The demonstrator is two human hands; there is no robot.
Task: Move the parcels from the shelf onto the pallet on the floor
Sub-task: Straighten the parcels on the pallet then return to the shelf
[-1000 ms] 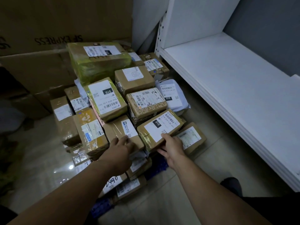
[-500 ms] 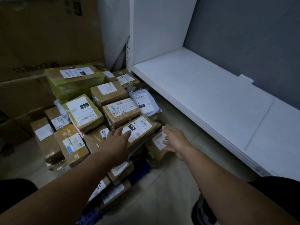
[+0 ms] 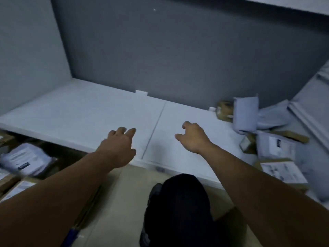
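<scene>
A low white shelf runs across the view. On its right end lie several parcels: a grey mailer bag standing on end, a brown box behind it, another grey bag with a label and a labelled carton. My left hand hovers over the shelf's front edge, fingers relaxed, holding nothing. My right hand is above the shelf, fingers loosely curled, empty, well left of the parcels. At the far left, parcels stacked on the floor show: a grey bag and a carton.
A grey wall backs the shelf and a side panel closes its left end. My dark-clothed knee is on the tiled floor in front of the shelf. An upper shelf edge hangs top right.
My view has swung right from the floor stack to the shelf. Both hands have left the stacked parcels and now reach, empty, over the shelf. Parcels at the shelf's right end came into view.
</scene>
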